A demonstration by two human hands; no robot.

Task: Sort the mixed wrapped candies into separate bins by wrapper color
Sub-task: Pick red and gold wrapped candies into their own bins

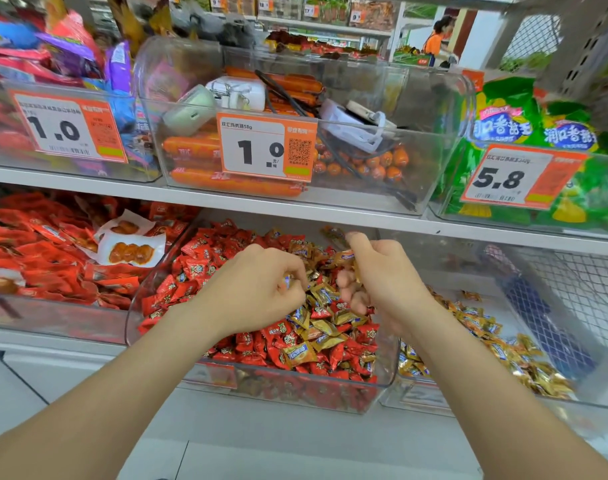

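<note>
A clear middle bin (382, 382) on the lower shelf holds red-wrapped candies (205, 265) mixed with gold-wrapped candies (325, 327). To its right, a second clear bin (600, 386) holds only gold candies (524, 362). My left hand (257, 289) hovers over the mixed pile, fingers curled and pinching a small candy with a blue-white wrapper end. My right hand (382, 275) is above the pile's right side, gripping several gold candies (342, 258) between curled fingers and thumb.
A bin of red snack packets (46, 258) stands at the left. The upper shelf (226, 199) carries clear bins of orange sausages (198, 147), green bags (517, 129) and orange price tags (266, 147). A person in orange stands far back.
</note>
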